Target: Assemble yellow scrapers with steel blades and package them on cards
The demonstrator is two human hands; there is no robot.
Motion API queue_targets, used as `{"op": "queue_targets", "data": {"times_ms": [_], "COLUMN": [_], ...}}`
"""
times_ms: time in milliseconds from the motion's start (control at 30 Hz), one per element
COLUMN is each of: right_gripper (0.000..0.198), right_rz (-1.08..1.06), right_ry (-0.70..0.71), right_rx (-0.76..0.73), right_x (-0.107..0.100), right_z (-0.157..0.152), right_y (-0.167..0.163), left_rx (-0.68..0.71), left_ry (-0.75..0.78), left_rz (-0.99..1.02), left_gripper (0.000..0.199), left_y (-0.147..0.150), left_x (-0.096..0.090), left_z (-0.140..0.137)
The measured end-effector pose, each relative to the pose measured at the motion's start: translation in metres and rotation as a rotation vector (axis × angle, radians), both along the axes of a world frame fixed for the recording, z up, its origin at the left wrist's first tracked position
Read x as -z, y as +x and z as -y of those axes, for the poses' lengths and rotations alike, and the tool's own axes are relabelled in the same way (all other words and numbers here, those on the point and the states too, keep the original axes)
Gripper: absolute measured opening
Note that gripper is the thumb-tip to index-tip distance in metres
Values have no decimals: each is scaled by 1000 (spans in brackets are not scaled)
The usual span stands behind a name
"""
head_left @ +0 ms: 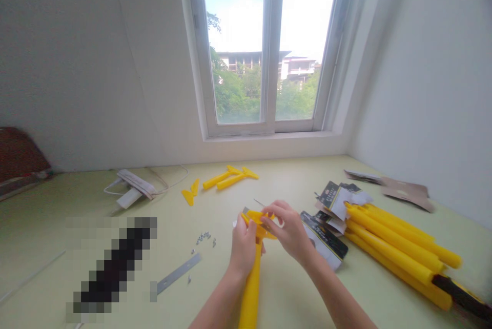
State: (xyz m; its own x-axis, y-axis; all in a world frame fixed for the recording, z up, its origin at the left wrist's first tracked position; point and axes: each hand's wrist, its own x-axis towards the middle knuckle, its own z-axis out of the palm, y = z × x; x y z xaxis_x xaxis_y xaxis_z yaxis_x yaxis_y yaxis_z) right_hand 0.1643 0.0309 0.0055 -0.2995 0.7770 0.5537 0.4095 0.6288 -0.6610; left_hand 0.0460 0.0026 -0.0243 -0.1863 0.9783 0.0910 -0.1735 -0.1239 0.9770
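My left hand [244,247] is closed around the neck of a yellow scraper [250,290], just below its head. The long handle runs down past the bottom edge of the view. At the head, my right hand [290,231] has its thumb and fingers pinched over the yellow parts. A thin grey sliver [258,202] sticks out beyond those fingers; its kind cannot be made out. To the left lie a flat metal blade [179,273] with holes and a scatter of small screws [203,237]. My fingers hide part of the scraper head.
Two short yellow scraper handles [232,180] and two loose yellow plates [188,197] lie toward the back. Yellow tubes [395,242] with cards [326,242] are piled at right. A power strip [134,183] sits back left, near a pixelated dark object [115,267]. Window and walls border the table.
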Motion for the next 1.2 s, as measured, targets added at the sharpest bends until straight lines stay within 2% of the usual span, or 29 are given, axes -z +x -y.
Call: {"op": "queue_targets", "data": {"times_ms": [67,100,200,267,433,633,833,1200], "right_gripper": [11,12,18,18,15,17,15,11], "right_rz": [-60,-96,-136,-104,-73,-118,-85,-76], "right_ry": [24,-12,-234,-305,-212,-214,-194,-66], "right_rx": [52,41,-81,-101,28,-11,-1,25], "right_x": [-3,-4,-2,2,10,10,10,5], "right_z": [-2,-3,-4,-4,-3,-2,1,4], "right_y": [3,4,5,3,-5,-8,-10,-10], "left_rx": [-6,-9,-7,-3,-29,-26,62,38], "left_ry": [5,5,-5,-12,-41,-39,-3,19], "left_rz": [-2,-3,-1,11,91,168,273,147], "left_gripper": [21,21,20,19,14,13,24,23], "left_y": [1,1,1,1,0,1,-2,-1], "left_x": [-2,-3,-4,-4,-5,-7,3,4], "left_z": [0,0,0,1,2,2,0,-1]}}
